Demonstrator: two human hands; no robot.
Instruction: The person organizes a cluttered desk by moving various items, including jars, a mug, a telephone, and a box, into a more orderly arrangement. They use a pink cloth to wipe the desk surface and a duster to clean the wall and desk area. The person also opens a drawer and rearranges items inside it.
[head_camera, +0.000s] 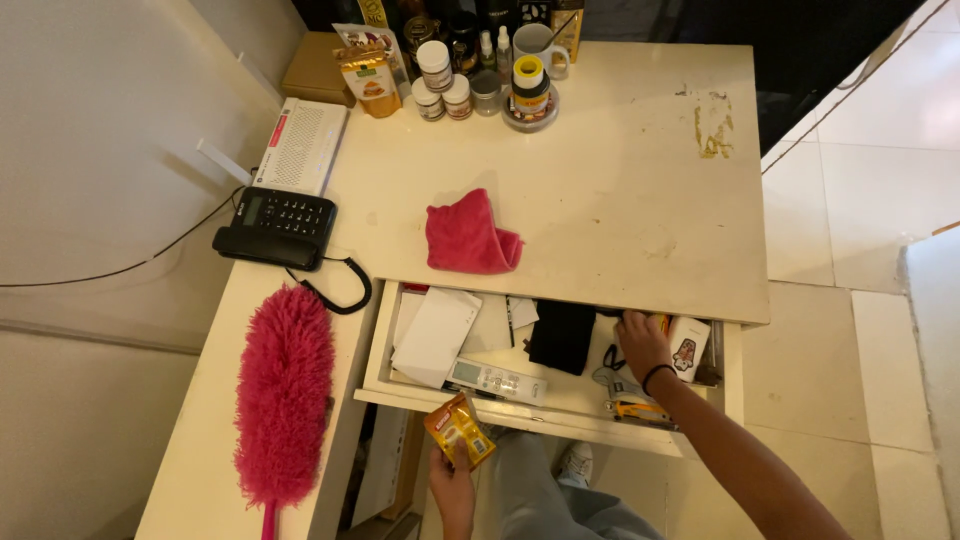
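1. Now: right hand (640, 343) is inside the open drawer (560, 400), at its right-rear part, palm down, fingers curled over the clutter. Can't tell if it grips anything; fingertips sit in shadow under the worktop (600, 200) edge.
2. Left hand (452, 490) is below the drawer front, closed on a small orange-yellow sachet (459, 430). Sachet's upper end overlaps the drawer's front lip; its long axis is tilted, running up-left to down-right.
3. Key relation: sachet lies left of and nearer to the person than the right hand, w/ the drawer front between them. Left hand is the nearer one, already holding it.
4. Near right hand: white box w/ red figure (688, 345) just to its right, black folded item (562, 335) to its left, yellow-grey tool (628, 400) in front.
5. Also in drawer: white remote (497, 380), white envelopes (437, 335).
6. On worktop: pink cloth (468, 235), black phone (276, 225), pink duster (284, 390), jars (440, 85) at rear.
7. Hidden: drawer rear under worktop overhang; left forearm cut off by bottom edge; tool type unclear.
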